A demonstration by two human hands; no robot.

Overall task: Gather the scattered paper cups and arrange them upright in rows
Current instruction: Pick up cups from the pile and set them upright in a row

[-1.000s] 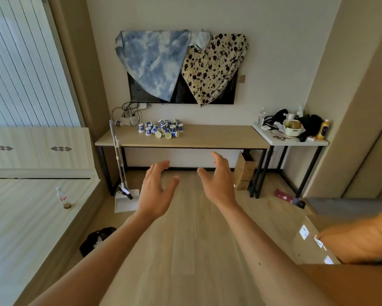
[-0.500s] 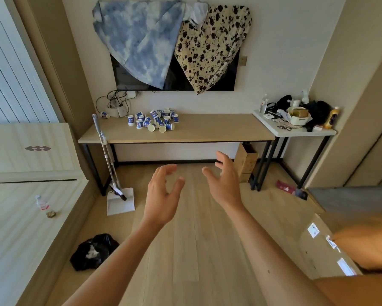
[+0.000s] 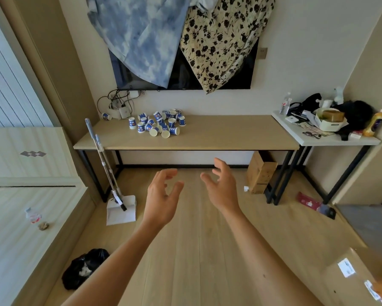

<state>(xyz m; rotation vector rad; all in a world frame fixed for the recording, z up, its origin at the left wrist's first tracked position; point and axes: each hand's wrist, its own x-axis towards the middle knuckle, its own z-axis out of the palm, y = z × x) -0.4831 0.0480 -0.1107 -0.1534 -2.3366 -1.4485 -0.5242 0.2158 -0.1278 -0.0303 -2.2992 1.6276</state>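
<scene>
Well ahead of the left grip (image 3: 163,199) and right grip (image 3: 224,192), both released and empty, cups (image 3: 158,124) lie heaped on the tabletop (image 3: 229,133), several tipped over. Approach is the step, I judge; next calls for closing in and taking one cup.

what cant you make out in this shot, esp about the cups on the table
Head view, the only one:
paper cups: too small and overlapping in the heap for a count, or to read their blue print.
screen on the wall: mostly covered by the blue cloth and the floral cloth.
cardboard box, bottom right: cut off by the frame edge.
black bag on the floor: contents unclear.
</scene>
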